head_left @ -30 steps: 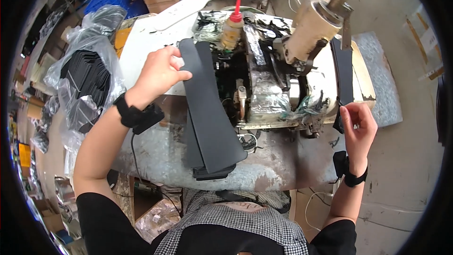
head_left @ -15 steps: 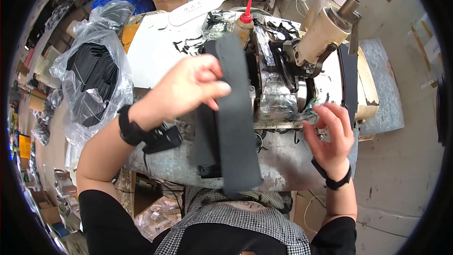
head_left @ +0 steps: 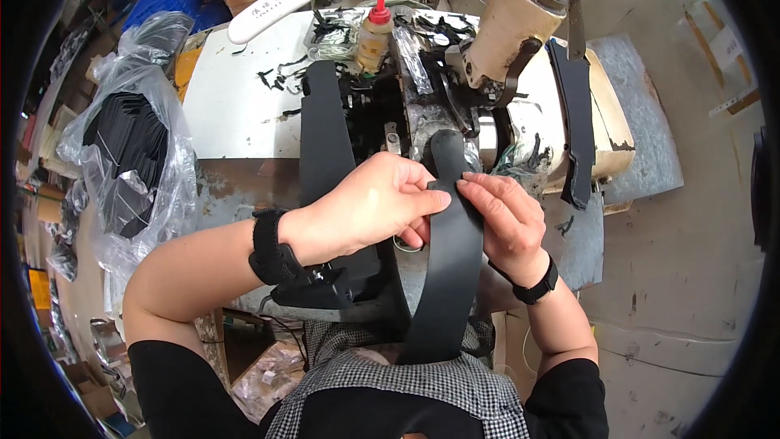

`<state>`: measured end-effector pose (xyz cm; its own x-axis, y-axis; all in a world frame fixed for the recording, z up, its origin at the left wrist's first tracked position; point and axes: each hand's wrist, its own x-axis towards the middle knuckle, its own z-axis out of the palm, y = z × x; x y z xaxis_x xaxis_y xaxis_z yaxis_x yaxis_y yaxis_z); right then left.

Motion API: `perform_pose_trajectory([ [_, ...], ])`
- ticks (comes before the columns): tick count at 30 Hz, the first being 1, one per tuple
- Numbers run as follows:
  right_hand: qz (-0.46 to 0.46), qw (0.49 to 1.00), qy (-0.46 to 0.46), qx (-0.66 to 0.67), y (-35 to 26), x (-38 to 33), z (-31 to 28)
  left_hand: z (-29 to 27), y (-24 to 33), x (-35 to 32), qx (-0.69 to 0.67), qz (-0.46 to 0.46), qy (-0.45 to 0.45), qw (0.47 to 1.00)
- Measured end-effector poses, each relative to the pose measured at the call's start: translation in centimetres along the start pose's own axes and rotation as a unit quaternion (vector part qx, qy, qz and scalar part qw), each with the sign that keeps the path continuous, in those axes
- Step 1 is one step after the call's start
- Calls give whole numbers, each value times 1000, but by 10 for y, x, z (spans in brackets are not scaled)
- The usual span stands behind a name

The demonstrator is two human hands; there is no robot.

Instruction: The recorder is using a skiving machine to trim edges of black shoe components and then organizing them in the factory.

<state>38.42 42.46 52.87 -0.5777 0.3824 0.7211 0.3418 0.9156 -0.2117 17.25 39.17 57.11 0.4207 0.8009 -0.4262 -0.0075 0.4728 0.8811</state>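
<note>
A long black leather-like strip with a rounded far end is pinched at its two edges between my hands. My left hand is closed on its left edge, thumb on top. At the right edge, my right hand grips it with fingertips and thumb. The far end lies just in front of the metal working part of a bench machine, whether touching I cannot tell. The near end hangs toward my checked apron. Left of the strip lie further black strips, partly hidden by my left forearm.
The machine's cream head rises at the far right. Behind stand a red-tipped bottle and a white lamp arm. Black scraps litter the table. More black pieces lie right; a plastic bag of black pieces is at left.
My left hand has brought the strip right and lowered it before the machine. My right hand, formerly holding nothing, has moved left and taken its right edge. The view has shifted a little.
</note>
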Motion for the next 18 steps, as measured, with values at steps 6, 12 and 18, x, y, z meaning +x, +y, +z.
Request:
perform_pose_trajectory([
  [6, 36, 999, 17, 0, 1, -7, -11, 17, 6, 13, 7, 3, -18, 1000],
  [12, 76, 995, 16, -65, 6, -7, -24, 17, 12, 37, 38, -3, -21, 999],
  [18, -1, 995, 64, -76, -1, 5, -32, 1, 59, 19, 101, -6, -87, 991],
])
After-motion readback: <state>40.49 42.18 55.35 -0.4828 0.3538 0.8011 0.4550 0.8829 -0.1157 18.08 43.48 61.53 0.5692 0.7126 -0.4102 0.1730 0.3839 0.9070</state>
